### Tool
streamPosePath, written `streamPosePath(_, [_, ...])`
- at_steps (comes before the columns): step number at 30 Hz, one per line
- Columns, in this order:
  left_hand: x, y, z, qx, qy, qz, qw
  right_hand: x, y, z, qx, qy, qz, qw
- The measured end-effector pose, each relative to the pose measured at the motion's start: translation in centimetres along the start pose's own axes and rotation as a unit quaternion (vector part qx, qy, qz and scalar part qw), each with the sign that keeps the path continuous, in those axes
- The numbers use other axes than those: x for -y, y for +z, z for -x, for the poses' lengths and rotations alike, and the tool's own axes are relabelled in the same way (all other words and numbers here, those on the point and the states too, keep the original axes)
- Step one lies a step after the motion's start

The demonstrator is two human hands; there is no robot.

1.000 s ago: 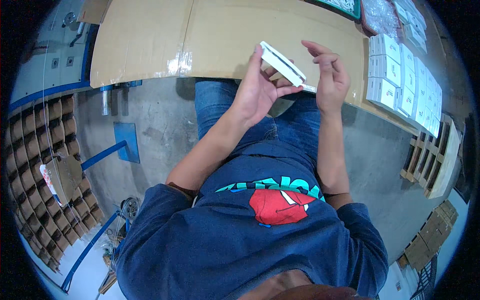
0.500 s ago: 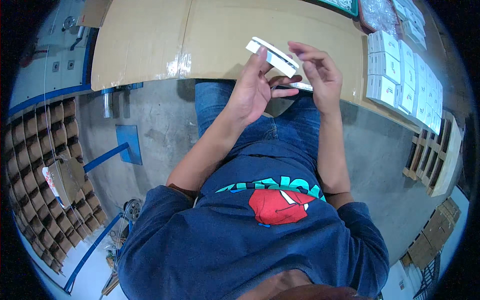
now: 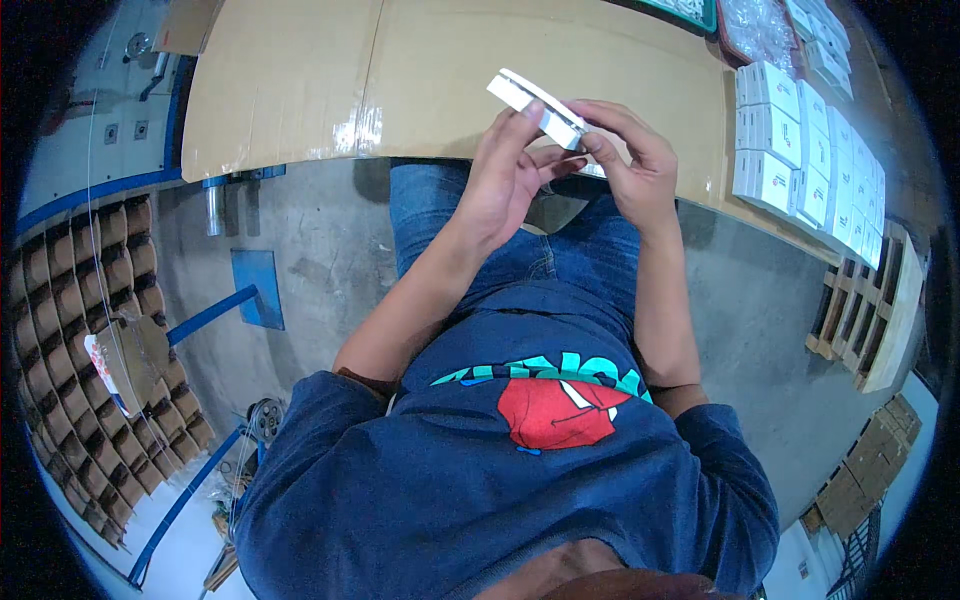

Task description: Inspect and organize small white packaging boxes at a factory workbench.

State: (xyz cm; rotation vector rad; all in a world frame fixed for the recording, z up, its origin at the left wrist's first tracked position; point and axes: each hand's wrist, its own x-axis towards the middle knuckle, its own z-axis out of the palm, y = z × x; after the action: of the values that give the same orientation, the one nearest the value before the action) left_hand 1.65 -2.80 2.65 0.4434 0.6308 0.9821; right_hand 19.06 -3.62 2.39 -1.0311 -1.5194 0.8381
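Observation:
Above the near edge of the cardboard-covered table (image 3: 450, 60), both hands hold a small flat white box (image 3: 512, 94) with a narrow dark gap along its long side. My left hand (image 3: 500, 180) grips it from the left and below, thumb on its near face. At the box's right end, my right hand (image 3: 640, 170) pinches the corner between thumb and fingers. The box tilts, its left end farther from me. What lies inside it cannot be seen.
Stacked small white boxes (image 3: 790, 140) stand at the table's right side. Behind them are a red tray of clear plastic bags (image 3: 755, 30) and a green tray (image 3: 700, 15). A wooden pallet (image 3: 870, 310) lies at right, cardboard dividers (image 3: 90, 300) at left.
My right hand has closed from apart onto the right end of the white box. The box has shifted slightly left, still in my left hand.

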Motion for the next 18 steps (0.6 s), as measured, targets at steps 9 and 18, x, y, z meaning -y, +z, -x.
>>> streamPosePath(9, [-0.5,0.3,-0.1,0.008,0.014,-0.017,1.000,-0.4,0.7,0.0,-0.038,-0.034,-0.024,0.998])
streamPosePath(18, [-0.1,1.1,0.2,-0.021,0.040,-0.056,0.997,-0.5,1.4,0.3,-0.057,-0.035,-0.049,0.997])
